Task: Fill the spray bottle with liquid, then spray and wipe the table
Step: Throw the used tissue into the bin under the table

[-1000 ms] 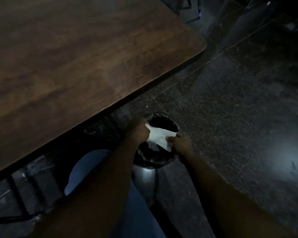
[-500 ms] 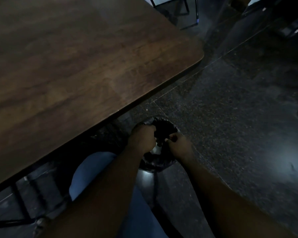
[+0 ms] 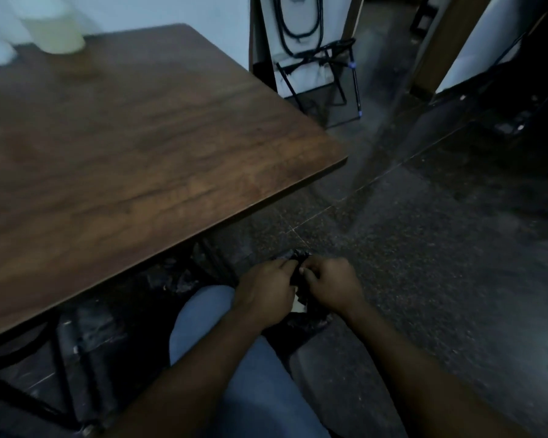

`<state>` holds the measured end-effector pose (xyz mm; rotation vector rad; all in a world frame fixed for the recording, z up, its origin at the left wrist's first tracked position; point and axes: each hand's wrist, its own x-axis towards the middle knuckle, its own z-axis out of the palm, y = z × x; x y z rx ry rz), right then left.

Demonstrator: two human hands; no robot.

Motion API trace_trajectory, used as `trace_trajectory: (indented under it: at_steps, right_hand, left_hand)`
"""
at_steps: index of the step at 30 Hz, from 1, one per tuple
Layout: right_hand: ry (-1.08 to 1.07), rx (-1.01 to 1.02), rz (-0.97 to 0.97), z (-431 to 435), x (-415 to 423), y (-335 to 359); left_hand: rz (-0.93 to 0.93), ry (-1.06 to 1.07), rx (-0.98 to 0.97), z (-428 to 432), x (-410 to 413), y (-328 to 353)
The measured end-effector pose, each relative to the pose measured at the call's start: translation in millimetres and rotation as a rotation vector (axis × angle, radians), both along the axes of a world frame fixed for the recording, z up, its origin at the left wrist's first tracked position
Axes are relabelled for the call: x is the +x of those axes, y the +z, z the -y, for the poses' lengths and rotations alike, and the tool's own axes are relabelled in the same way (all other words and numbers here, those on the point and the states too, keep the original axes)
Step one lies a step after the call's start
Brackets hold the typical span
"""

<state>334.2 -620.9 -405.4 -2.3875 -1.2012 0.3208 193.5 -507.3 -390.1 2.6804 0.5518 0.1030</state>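
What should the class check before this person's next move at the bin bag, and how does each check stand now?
1. Hands on the bag: left hand and right hand pinch the black bag: ok.
2. Tissue fully inside: a white scrap shows between the wrists: not ok.
3. Bag closed: cannot tell.
4. Table wiped dry: blurred, cannot tell.
5. Container of yellowish liquid stands on the table: ok.

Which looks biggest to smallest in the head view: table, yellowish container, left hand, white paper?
1. table
2. left hand and yellowish container: look alike; the container is farther and cut off
3. white paper, only a sliver
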Motion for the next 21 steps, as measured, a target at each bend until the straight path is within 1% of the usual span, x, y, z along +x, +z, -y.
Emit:
trace_trajectory:
  at_steps: [4,8,11,15,18,21]
  right_hand:
    - [0.091,0.248,0.073,1,-31,58]
    - [0.199,0.500,0.148,-6,-69,119]
    - [0.254,0.626,0.197,-18,-95,160]
    - [0.318,0.792,0.209,-40,-123,209]
    - [0.394,0.888,0.229,-65,-141,239]
    - [0.475,0.890,0.237,-96,-157,261]
  left_hand:
    - [0.152,0.071,0.034,6,-40,62]
    - [0.300,0.132,0.116,10,-75,124]
    - [0.421,0.178,0.197,11,-100,167]
    - [0.558,0.285,0.318,4,-135,222]
    - [0.603,0.322,0.387,-9,-163,258]
    - [0.528,0.360,0.456,-29,-189,283]
